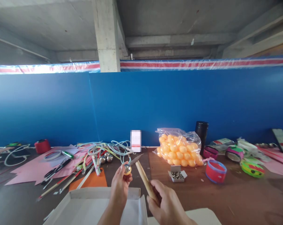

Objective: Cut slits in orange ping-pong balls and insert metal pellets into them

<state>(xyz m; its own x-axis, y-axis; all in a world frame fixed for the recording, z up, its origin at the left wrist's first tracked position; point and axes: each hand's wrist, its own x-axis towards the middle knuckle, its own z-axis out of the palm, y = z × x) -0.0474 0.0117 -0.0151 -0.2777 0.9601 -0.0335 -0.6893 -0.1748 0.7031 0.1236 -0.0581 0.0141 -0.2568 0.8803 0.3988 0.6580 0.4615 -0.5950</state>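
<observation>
My left hand [121, 179] is closed, its fingertips round a small ball [127, 169] that is shiny silver on top and orange underneath. In my right hand [166, 200] is the wooden handle of a hammer [145, 176]. The hammer's dark, narrow metal head [136, 159] tapers to a point on the right. Its left end is right by the ball; I cannot tell whether the two touch. Below my left hand stands a shallow white box [85, 206], partly hidden by my forearm.
A clear bag of orange balls [179, 151] and a small box of metal pieces [177, 175] are on the right. Beyond them stand a black cylinder [201, 134] and a red-blue round case [215, 171]. Silver balls [102, 160], cords [119, 148] and scissors [56, 170] lie left.
</observation>
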